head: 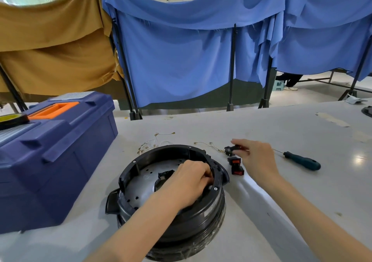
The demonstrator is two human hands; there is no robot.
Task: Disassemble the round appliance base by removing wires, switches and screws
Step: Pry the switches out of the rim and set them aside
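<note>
Table [291,191]; left hand [189,183], base [201,219] — right hand [255,157], switch [229,149].

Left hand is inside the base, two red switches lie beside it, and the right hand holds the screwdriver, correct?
No. In the head view the right hand pinches a black part; the screwdriver lies unheld on the table. The left hand inside the base and two red switches beside it are right.

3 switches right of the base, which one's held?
The farthest switch, pinched by the right hand; the two red-rocker switches nearer lie free on the table.
</note>
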